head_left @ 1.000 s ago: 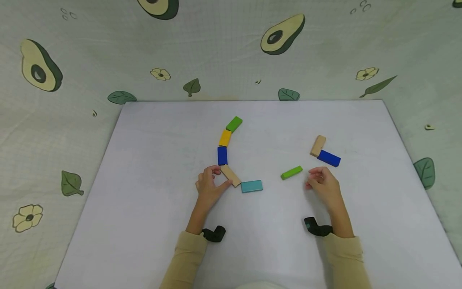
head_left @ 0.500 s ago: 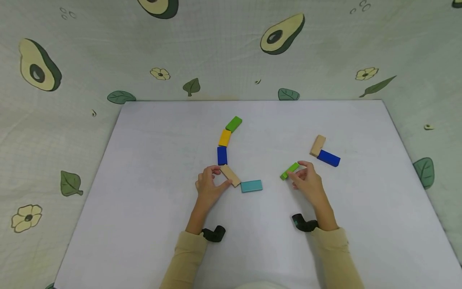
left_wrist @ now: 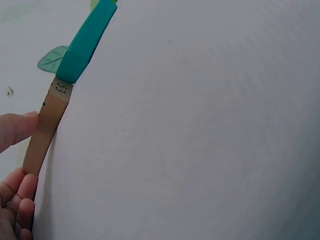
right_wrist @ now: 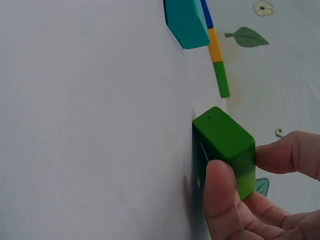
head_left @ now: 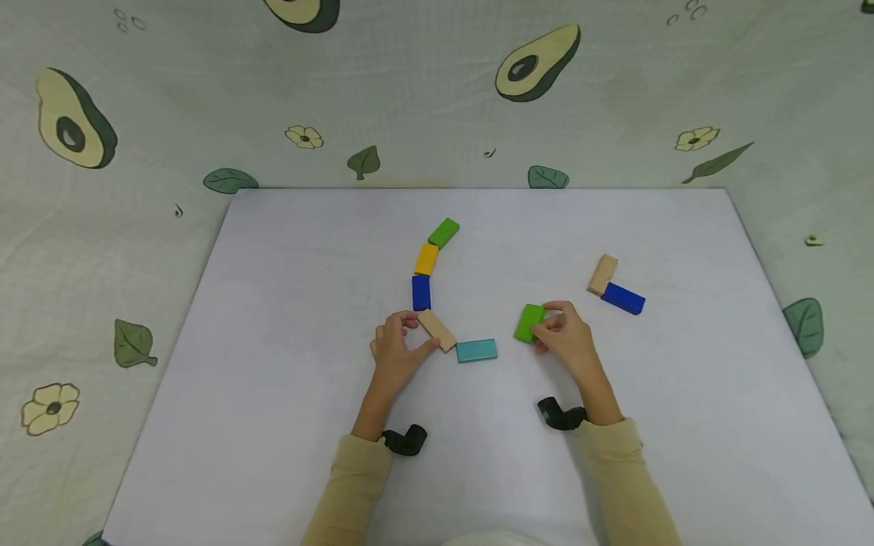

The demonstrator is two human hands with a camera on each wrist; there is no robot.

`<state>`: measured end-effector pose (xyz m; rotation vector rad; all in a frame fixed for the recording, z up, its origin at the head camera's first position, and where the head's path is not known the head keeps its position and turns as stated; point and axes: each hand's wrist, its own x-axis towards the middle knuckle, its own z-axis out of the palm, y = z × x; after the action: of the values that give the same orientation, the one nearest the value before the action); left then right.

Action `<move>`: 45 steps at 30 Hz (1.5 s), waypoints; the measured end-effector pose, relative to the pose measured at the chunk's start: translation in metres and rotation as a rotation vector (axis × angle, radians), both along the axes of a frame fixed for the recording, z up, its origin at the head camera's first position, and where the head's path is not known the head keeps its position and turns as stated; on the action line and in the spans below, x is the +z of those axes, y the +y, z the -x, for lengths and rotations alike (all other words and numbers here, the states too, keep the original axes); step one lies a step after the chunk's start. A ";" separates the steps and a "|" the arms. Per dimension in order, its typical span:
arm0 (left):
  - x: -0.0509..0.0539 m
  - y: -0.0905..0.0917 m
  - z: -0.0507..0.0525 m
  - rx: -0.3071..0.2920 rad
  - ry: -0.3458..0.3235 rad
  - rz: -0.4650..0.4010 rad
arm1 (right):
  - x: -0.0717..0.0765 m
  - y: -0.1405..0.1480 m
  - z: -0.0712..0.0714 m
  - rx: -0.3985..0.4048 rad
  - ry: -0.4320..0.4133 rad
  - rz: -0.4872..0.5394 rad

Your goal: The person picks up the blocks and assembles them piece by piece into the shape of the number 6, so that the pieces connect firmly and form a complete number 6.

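Observation:
In the head view, my left hand (head_left: 397,355) pinches a natural wooden block (head_left: 436,331) between thumb and fingertips. This block lies on the white table, its ends meeting a blue block (head_left: 421,293) and a teal block (head_left: 476,350). My right hand (head_left: 569,339) holds a green block (head_left: 529,323) by its right side, broad face up, a short way right of the teal one. In the right wrist view, thumb and fingers grip that green block (right_wrist: 225,135) close to the tabletop. The left wrist view shows the wooden block (left_wrist: 47,125) touching the teal block (left_wrist: 86,42).
Beyond the blue block, a yellow block (head_left: 426,259) and another green block (head_left: 444,233) continue the curved row. A second wooden block (head_left: 602,274) and blue block (head_left: 624,299) touch at the right of the white table (head_left: 307,455). Avocado-print cloth (head_left: 423,91) lies behind.
My right hand has moved left, taken hold of the green block and turned it from its narrow edge to show its broad face. The left hand stays on the wooden block.

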<state>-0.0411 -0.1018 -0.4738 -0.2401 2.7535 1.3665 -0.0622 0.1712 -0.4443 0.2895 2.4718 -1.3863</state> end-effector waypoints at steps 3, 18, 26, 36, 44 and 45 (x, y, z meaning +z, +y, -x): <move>0.000 0.000 0.000 -0.003 0.000 0.001 | -0.002 -0.003 -0.001 0.015 -0.010 0.020; 0.000 -0.001 0.000 -0.007 -0.004 -0.001 | -0.003 -0.015 0.000 0.167 0.024 -0.055; -0.001 -0.001 0.000 0.000 -0.005 0.005 | -0.004 -0.021 -0.001 0.146 0.013 -0.124; 0.001 0.000 0.001 0.007 -0.012 0.004 | -0.003 -0.022 -0.001 0.158 0.010 -0.132; 0.001 0.001 0.001 0.010 -0.018 0.011 | 0.000 -0.022 -0.002 0.147 -0.006 -0.139; 0.001 0.001 0.000 0.010 -0.019 0.013 | -0.001 -0.022 -0.002 0.145 -0.009 -0.142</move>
<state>-0.0415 -0.1009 -0.4724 -0.2659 2.7505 1.3412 -0.0602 0.1488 -0.4449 0.1419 2.5328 -1.1527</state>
